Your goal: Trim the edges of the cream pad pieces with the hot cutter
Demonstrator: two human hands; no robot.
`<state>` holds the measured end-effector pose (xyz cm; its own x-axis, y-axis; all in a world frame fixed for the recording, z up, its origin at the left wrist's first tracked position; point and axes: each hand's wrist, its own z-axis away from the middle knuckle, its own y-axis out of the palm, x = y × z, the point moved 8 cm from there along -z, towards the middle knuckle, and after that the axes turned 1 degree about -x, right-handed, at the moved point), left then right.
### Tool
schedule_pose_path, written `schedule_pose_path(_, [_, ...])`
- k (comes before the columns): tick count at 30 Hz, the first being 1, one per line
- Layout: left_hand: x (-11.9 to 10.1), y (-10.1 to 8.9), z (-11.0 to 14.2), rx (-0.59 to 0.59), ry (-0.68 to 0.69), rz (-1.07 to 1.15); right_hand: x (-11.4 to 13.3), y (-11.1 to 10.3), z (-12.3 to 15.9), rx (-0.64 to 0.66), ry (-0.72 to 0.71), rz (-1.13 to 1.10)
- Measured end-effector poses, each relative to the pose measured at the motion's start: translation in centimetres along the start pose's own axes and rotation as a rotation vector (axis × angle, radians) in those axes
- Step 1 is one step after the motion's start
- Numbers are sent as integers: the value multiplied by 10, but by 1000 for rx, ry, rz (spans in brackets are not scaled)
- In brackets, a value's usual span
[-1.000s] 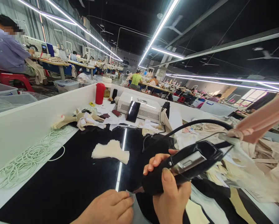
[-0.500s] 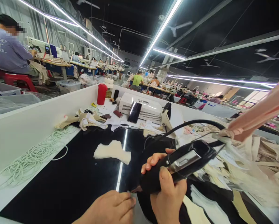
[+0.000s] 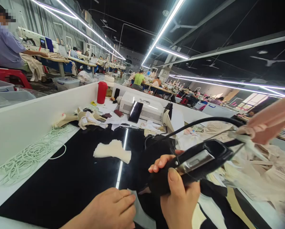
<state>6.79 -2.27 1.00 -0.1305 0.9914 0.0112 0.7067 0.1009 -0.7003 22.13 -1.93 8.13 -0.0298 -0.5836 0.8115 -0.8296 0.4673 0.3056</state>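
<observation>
My right hand (image 3: 180, 194) grips a black corded handheld power tool (image 3: 192, 168) with a silver switch plate, thumb on top and fingers round the far side. The tool's tip points down and left, and I cannot make out its kind. My left hand (image 3: 116, 203) is closed low in the middle, its fingertips at the edge of a thin pale translucent piece (image 3: 142, 211), which they seem to pinch. Beyond my hands a small stack of cream shaped pieces (image 3: 112, 150) lies on the glossy black board (image 3: 61, 178).
Pink fabric (image 3: 271, 124) is tied to the tool's cord end. A pale green cord tangle (image 3: 32, 162) lies left. At the back stand a white box machine (image 3: 142, 106), a phone (image 3: 135, 112) and a red cup (image 3: 101, 92). Fabric scraps (image 3: 256, 171) heap at right.
The tool and my right hand have moved slightly right, away from my left hand. More of the pale piece shows between them. The view has shifted a little.
</observation>
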Motion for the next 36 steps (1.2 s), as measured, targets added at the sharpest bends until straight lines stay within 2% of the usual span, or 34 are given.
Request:
schedule_pose_path(2, [-1,-1,-1,30,1,8,8,-10,4,-19,7,34])
schedule_pose_path(7, [1,-4,-2,23,-13,-6,21,-35,22,-161,74,49])
schedule_pose_path(13, [1,-13,-6,45,-20,6,39,-38,33,-167,56,22])
schedule_pose_path(17, [0,-18,-11,49,-31,60,40,-36,39,-140,43,5])
schedule_pose_path(22, [-2,-1,-21,180,-70,161,35,-35,43,-106,18,-3])
schedule_pose_path(30, [-4,32,-28,222,-206,288,38,-36,43,-104,8,32])
schedule_pose_path(32, [-5,36,-26,197,-219,317,38,-35,44,-106,11,28])
schedule_pose_path(36, [-6,34,-23,69,-180,324,38,-35,45,-127,18,25])
